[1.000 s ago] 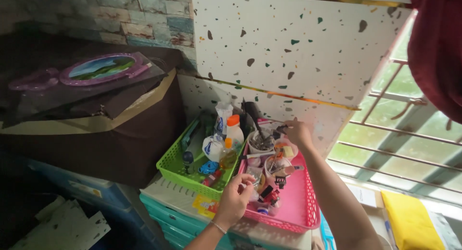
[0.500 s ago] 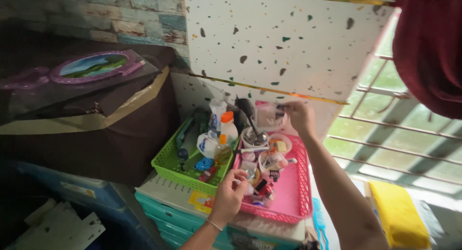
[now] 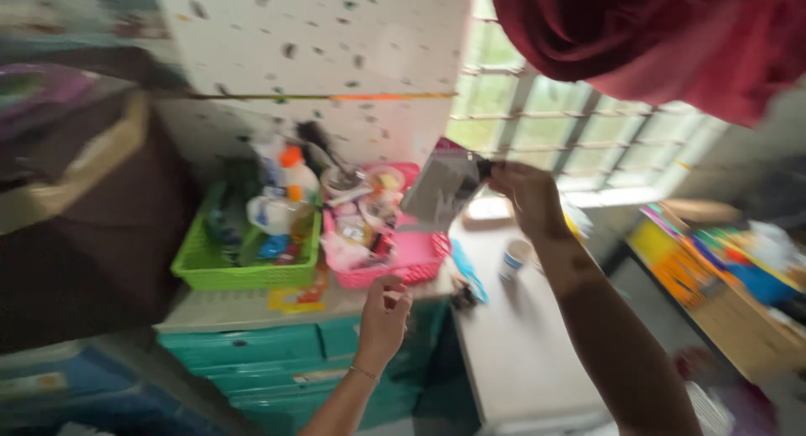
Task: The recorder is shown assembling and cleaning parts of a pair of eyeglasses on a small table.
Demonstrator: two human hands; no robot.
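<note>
A flat grey packet [image 3: 442, 186] is pinched by the right hand [image 3: 522, 196], held above the right end of the pink plastic basket [image 3: 413, 260]. The left hand [image 3: 384, 317], loosely curled and empty, is held just below that basket.

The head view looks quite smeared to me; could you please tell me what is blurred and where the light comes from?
Head view: motion blur smears nearly everything, worst at the left edge and over the green basket and pink basket; the right hand and the flat grey packet it holds are soft too; daylight from the barred window washes out the panes, leaving the lower left dim.
</note>
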